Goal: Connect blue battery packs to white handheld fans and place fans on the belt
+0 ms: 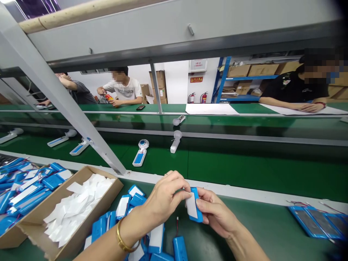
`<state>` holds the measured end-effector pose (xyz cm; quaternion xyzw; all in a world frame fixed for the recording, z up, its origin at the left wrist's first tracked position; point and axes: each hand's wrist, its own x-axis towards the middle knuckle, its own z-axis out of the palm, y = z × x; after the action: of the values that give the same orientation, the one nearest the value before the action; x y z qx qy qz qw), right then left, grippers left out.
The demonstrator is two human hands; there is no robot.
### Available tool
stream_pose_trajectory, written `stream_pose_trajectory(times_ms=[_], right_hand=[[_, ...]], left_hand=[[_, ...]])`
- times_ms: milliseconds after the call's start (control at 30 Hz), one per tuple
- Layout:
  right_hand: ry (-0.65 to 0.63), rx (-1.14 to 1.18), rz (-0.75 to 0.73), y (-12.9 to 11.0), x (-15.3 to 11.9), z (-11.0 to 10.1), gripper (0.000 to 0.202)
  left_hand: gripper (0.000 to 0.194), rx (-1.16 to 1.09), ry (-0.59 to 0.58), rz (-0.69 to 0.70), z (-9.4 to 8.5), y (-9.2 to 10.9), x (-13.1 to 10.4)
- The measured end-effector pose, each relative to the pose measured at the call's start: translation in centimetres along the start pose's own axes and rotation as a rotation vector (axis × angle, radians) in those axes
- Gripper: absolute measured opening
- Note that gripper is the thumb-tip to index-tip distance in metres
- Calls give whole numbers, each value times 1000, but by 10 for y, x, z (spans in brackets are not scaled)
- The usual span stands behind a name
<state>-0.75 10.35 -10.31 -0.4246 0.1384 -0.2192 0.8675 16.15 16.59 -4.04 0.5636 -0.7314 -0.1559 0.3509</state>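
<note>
A blue battery pack (pixel 196 210) with a white sticker (pixel 191 206) on its face is held up over the green bench. My right hand (pixel 216 210) grips its right side between thumb and fingers. Thumb and fingertips of my left hand (pixel 170 194) pinch at the sticker's upper edge. Below my left forearm lies a loose pile of blue packs, several with white stickers (pixel 156 237). One blue pack (pixel 179 248) with a thin wire points upward beside that pile.
A cardboard box (pixel 115 188) of white paper pieces (pixel 81 203) stands left, beside many blue packs (pixel 29 186). More packs (pixel 318 221) lie far right. White devices (pixel 140 156) rest on the green conveyor (pixel 231 159). A slanted metal post (pixel 81 119) rises left. People sit across.
</note>
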Motion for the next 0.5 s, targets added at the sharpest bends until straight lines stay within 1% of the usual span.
stream_pose_trajectory(times_ms=[133,233,400,467,500], right_hand=[[-35,79,26,4,2,2,27],[-32,148,36,8,5,3,28],[41,349,91,16,8,7,25],[78,417,82,17,9,7,26],[111,448,69,17,10,7,27]], left_hand=[[13,-53,-73,-65,-3,0,2],[13,-42,-96,-45,-3,-3,1],[14,-20,-96,50,1,-4,-1],[15,-81,-88,40,-1,-2,-4],[16,-118,-71,19,-6,-1,-7]])
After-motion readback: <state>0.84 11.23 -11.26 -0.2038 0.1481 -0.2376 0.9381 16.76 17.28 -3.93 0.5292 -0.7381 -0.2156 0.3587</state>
